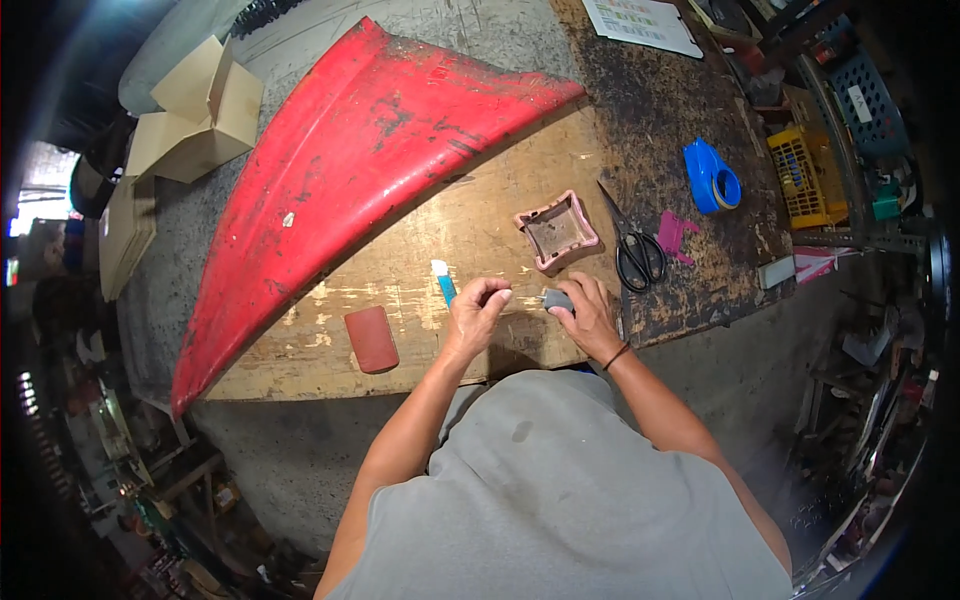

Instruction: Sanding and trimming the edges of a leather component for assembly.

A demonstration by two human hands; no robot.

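Observation:
My right hand [592,318] is closed around a small grey object [557,299] with a short, pale metallic tip pointing left; its exact kind is unclear. A short gap away, my left hand [482,312] has its thumb and forefinger pinched together, and whatever they hold is too small to make out. Beside the left hand lies a blue-handled tool [446,286] with a white end. A reddish-brown rectangular pad [371,339] rests farther left. Just beyond the right hand sits a pink-rimmed square dish [596,238], with black-handled scissors [640,262] to its right.
A large, scuffed red panel [350,150] spans the left of the worn wooden table [470,220]. An open cardboard box [200,130] stands behind it. At right are a blue tape dispenser [706,180], a magenta plastic piece [678,236], a clipboard [645,25] and a yellow basket [797,180].

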